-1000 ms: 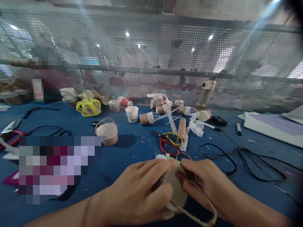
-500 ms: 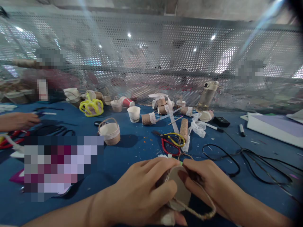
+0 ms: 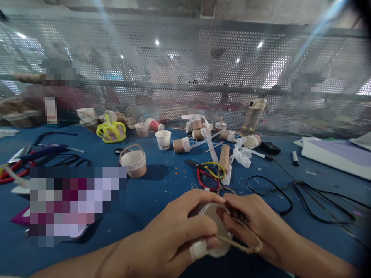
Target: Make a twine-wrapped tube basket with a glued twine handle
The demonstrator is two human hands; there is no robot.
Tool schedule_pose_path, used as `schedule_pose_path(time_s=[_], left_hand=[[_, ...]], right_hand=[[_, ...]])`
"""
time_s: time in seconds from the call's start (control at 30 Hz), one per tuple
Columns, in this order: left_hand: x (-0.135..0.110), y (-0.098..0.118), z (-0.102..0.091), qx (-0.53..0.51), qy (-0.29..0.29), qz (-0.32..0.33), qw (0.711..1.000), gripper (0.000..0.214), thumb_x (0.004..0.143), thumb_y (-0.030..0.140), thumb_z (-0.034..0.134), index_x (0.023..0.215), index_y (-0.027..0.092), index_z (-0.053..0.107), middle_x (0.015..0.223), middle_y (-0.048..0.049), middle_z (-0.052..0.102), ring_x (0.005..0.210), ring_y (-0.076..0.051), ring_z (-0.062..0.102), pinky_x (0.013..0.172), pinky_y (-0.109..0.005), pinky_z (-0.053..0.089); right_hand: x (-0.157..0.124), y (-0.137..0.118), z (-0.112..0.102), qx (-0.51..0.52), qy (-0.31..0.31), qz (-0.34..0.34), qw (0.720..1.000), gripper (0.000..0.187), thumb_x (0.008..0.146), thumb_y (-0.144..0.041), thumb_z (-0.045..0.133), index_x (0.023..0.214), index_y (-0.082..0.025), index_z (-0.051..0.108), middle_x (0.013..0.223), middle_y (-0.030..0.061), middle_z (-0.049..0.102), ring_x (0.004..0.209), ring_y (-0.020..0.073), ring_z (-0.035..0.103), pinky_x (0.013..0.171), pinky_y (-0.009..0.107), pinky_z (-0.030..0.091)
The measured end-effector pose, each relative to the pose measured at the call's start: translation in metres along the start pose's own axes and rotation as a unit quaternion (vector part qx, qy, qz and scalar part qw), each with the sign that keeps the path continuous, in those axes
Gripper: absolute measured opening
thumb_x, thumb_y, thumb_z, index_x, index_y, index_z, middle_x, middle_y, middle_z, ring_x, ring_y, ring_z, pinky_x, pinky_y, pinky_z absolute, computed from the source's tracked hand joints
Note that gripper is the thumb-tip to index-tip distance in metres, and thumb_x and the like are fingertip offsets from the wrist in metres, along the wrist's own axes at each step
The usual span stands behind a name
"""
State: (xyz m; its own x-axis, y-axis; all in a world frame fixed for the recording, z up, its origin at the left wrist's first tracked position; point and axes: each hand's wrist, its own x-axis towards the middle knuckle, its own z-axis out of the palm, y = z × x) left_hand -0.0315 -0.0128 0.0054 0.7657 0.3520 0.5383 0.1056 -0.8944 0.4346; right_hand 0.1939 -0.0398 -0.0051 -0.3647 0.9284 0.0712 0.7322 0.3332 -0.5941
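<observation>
The left hand [image 3: 171, 239] and right hand [image 3: 255, 224] pinch the cup [image 3: 213, 227]; its twine [image 3: 243, 247] wants steady tension.

Co-worker's hand gone from far left; left hand [image 3: 176, 235] thumb now lower over paper cup [image 3: 216, 227].

Bare blue table [image 3: 162, 193] is left open at centre frame, bounded above by scissors [image 3: 207, 173] and a small basket [image 3: 133, 162], at right by black cables [image 3: 292, 193].
</observation>
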Motion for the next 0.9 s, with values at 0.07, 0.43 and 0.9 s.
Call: schedule_pose_path(time_s=[0.07,0.43,0.9], left_hand=[[0.000,0.000,0.002,-0.016,-0.002,-0.008,1.000,0.019,0.102,0.029,0.048,0.091,0.020,0.059,0.126,-0.0092,0.059,0.113,-0.019,0.063,0.098,-0.030,0.055],[-0.002,-0.002,0.001,-0.021,-0.001,0.010,1.000,0.024,0.104,0.035,0.045,0.091,0.020,0.058,0.125,-0.0110,0.058,0.108,-0.020,0.063,0.092,-0.031,0.057],[0.000,-0.003,-0.005,-0.041,-0.002,0.046,0.998,0.016,0.104,0.028,0.043,0.096,0.019,0.054,0.123,-0.0123,0.057,0.118,-0.022,0.059,0.103,-0.036,0.052]], right_hand=[[0.000,0.002,0.002,0.014,-0.003,-0.001,1.000,0.026,0.094,-0.030,0.044,0.069,-0.022,0.041,0.062,-0.0047,0.039,0.056,0.0114,0.031,0.051,0.024,0.026],[0.000,-0.003,0.001,0.095,-0.028,-0.009,0.995,0.022,0.092,-0.027,0.046,0.072,-0.022,0.040,0.063,-0.0064,0.036,0.057,0.0105,0.029,0.052,0.023,0.024],[0.000,-0.002,0.001,0.114,-0.027,-0.016,0.993,0.018,0.091,-0.024,0.048,0.074,-0.021,0.044,0.065,-0.0064,0.036,0.059,0.0101,0.027,0.051,0.022,0.024]])
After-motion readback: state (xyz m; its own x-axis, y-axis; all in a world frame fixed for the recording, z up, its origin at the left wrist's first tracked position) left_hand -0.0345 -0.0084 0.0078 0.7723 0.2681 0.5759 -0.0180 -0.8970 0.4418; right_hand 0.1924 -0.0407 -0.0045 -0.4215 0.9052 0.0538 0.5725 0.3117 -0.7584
